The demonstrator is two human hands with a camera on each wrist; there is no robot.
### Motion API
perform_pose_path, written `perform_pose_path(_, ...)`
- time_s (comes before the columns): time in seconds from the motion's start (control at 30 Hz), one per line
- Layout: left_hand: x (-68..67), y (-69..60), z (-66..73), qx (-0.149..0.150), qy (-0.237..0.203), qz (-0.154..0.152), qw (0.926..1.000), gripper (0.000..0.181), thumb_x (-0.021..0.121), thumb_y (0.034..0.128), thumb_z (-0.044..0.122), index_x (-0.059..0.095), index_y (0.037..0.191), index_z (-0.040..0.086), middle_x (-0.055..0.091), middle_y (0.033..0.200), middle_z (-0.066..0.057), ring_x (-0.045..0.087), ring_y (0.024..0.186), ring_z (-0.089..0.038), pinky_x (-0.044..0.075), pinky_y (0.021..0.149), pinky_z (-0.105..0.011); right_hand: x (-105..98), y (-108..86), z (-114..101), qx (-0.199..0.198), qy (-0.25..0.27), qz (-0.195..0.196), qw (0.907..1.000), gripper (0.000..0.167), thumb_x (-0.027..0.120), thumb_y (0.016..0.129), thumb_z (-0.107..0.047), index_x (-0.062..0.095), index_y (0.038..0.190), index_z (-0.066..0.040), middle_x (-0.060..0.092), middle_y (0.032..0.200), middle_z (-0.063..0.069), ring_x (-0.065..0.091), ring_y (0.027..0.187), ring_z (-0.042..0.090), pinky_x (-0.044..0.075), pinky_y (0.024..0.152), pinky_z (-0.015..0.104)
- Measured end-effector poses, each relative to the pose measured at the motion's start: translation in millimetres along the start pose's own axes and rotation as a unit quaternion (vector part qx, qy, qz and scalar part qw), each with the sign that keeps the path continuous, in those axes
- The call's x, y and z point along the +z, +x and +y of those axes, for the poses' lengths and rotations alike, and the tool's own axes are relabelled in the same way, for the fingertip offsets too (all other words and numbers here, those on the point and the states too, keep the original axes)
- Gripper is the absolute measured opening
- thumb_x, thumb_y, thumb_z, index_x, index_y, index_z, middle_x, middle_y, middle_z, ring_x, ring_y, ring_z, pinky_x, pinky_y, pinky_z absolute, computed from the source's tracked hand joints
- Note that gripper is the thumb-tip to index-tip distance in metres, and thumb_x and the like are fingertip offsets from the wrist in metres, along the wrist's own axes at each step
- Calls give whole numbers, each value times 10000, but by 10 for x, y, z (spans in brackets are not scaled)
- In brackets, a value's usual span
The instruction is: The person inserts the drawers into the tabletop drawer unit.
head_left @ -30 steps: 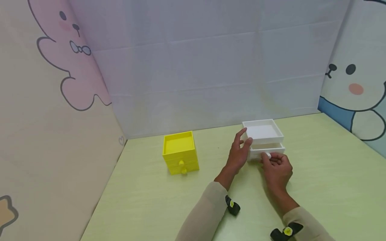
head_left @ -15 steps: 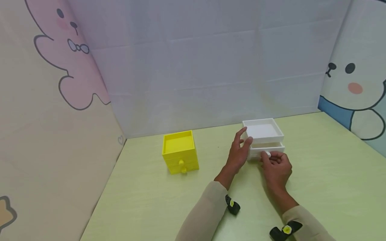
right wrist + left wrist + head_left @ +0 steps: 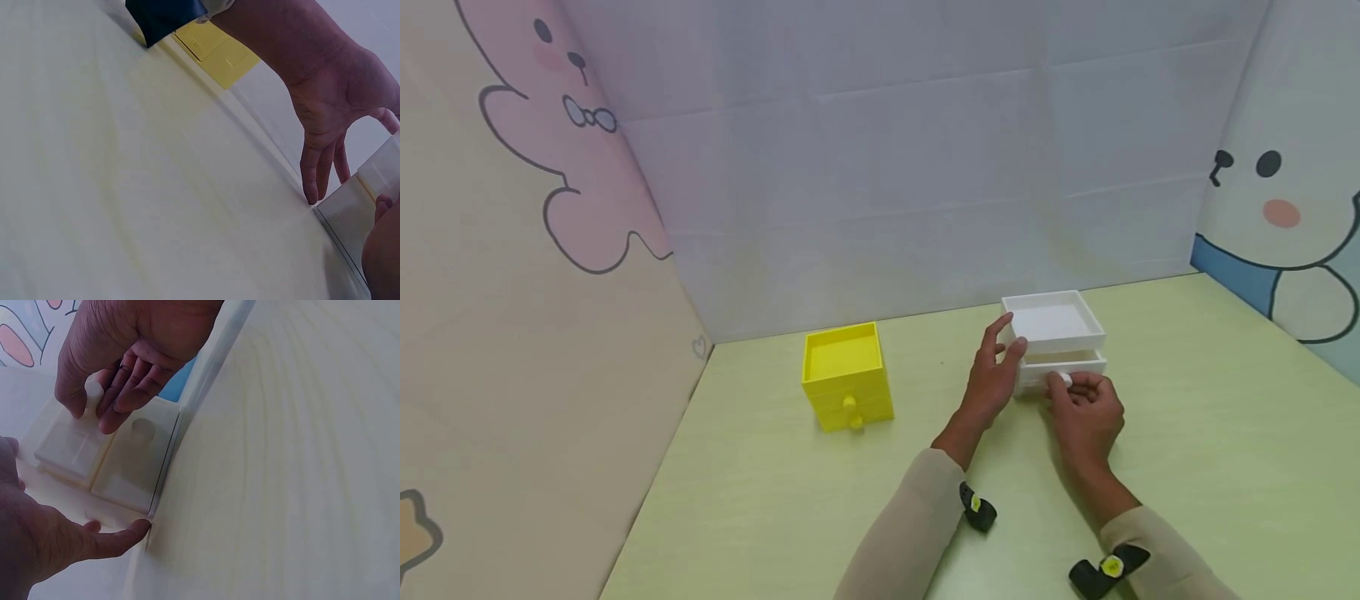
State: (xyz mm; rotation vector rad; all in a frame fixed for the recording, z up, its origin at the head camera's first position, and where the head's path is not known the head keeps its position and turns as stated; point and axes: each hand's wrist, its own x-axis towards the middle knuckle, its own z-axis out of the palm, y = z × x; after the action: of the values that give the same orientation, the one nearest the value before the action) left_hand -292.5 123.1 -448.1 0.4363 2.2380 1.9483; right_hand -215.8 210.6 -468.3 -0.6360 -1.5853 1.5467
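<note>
A small white two-drawer box (image 3: 1054, 321) with a tray-like top stands at the back right of the table. Its upper drawer (image 3: 1082, 366) sticks out a little, showing a gap under the top. My right hand (image 3: 1088, 421) pinches the white knob (image 3: 1065, 379) of that drawer between thumb and fingers. On the box's left side rests my left hand (image 3: 991, 383), its fingers spread and fairly straight. In the left wrist view the lower drawer (image 3: 128, 472) sits pushed in, its round knob (image 3: 142, 429) untouched. Inside the upper drawer, most is hidden.
A yellow box (image 3: 844, 354) of similar shape stands to the left, its drawers in and its knobs facing front. The pale green table (image 3: 760, 500) meets a white cloth backdrop (image 3: 865, 183) behind both boxes. Printed side walls (image 3: 535, 375) flank the table.
</note>
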Motion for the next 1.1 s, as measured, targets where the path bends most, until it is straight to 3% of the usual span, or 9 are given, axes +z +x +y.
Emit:
perform_pose_path(0.37,-7,-1,0,67,127,-33,9999,418,533,994,463,435,1391,550,503,1415,19,495,1298,-268,513,878,-451,29,6,24,-124,-11,94,9999,155,740,841,-80,589,873,-68,638,639,-136,661,539,53,470,496,132)
perform_pose_path(0.57,-12,-6,2,41,256,-55,9996,427,523,991,493,423,1401,560,495,1434,40,497,1278,-195,508,882,-443,42,17,52,-126,-139,132,9997,155,739,845,-105,590,883,-83,634,642,-152,646,537,8,465,506,124)
perform_pose_path(0.97,1,-17,14,-187,458,157,9987,405,530,989,506,445,1381,561,547,1389,67,545,1219,-158,530,838,-408,54,14,81,-210,-285,91,9993,168,745,854,-125,588,895,-83,615,644,-190,608,537,-58,461,509,113)
perform_pose_path(1.1,6,-8,18,-134,432,173,9988,405,528,992,504,447,1385,554,558,1368,62,555,1195,-155,531,822,-392,63,38,90,-259,-321,126,9991,168,749,856,-139,595,892,-82,618,650,-178,608,543,-54,463,518,113)
